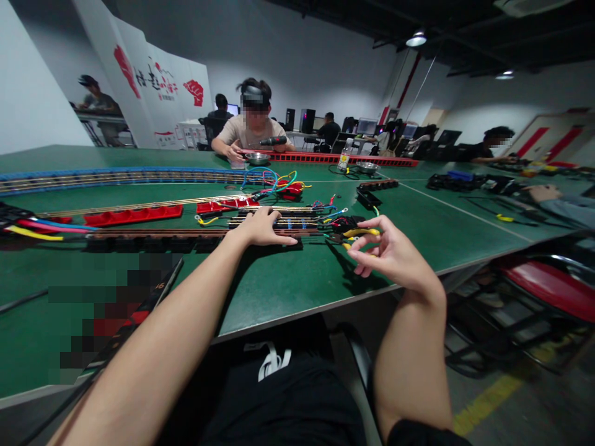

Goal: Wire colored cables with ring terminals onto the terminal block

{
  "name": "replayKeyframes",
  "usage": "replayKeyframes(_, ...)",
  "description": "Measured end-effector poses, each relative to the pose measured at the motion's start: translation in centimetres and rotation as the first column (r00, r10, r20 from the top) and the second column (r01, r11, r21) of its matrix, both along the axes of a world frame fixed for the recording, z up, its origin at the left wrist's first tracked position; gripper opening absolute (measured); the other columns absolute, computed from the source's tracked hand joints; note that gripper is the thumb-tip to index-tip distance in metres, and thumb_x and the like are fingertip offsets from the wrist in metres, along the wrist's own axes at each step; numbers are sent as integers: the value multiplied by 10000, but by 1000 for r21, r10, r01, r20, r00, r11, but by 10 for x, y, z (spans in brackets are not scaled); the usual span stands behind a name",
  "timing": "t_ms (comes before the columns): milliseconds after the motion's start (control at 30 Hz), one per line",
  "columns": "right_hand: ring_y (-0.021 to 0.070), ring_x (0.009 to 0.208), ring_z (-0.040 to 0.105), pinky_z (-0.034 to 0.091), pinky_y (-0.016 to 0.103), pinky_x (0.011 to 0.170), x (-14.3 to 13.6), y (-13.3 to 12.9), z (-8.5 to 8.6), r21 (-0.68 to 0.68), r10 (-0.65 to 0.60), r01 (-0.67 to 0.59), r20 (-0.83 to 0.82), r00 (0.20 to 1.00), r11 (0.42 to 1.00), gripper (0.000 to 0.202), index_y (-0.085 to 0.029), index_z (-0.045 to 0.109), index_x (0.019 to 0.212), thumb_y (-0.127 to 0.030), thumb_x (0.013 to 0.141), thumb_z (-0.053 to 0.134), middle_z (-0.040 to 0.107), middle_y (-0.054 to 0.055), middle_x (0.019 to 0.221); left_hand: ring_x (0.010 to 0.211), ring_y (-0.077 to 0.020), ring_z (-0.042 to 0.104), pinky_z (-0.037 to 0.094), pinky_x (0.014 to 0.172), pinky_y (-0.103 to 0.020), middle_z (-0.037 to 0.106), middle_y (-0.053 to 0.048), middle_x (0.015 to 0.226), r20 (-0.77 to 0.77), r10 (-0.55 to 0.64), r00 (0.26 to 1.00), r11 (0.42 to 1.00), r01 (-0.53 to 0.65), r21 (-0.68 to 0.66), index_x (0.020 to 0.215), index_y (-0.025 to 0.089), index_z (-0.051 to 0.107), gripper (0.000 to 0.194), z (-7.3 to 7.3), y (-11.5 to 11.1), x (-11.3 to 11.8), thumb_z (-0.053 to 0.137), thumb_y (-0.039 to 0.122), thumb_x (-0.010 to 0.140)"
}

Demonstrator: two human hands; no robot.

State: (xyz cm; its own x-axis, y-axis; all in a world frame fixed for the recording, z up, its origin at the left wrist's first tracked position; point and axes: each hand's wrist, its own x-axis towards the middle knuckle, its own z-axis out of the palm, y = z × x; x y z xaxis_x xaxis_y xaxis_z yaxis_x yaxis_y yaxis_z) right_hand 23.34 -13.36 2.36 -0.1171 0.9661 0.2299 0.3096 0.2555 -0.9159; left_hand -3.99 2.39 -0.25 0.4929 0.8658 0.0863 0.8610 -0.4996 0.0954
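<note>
My left hand (260, 228) lies over a black rail strip (204, 241) with copper-coloured rods. Its thumb stretches along the near side and its fingers curl over the top, so the strip sits in its grip. In my right hand (388, 251) is a pair of pliers with yellow handles (367, 233), the fingers bent around the handles. The pliers' jaws point left at the wire ends beside the strip; whether they pinch a wire is unclear. Short wires with ring terminals (343, 211) stick out just behind.
A long blue rail (116, 179) and red trough pieces (134, 215) lie behind. Coloured cables (51, 229) come in from the left. Across the table, a person (253, 127) sits near a metal bowl (257, 158) and a bottle (345, 155). A red stool (551, 285) stands right.
</note>
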Motion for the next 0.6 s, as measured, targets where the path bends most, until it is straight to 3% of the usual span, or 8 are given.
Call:
replayKeyframes(233,96,484,618,472,192,360,1,3,3,114,-96,90,53,994,989,487,-222,423,1144,-327,755,697,655,56,1002,1362,-389,337,300,1099,-492,325,-160,1520,1,7,1000,1000,-7,-12,1390,203,454,1114,2,-1,0,405,957,572)
replayKeyframes(600,82,533,543,474,192,410,0,-3,7,318,-236,242,-60,970,917,484,-230,456,1187,-272,753,666,657,57,1011,1359,-384,346,294,1107,-498,320,-170,1522,-3,-1,1000,1000,1,0,1400,190,448,1131,1,-2,0,388,964,578)
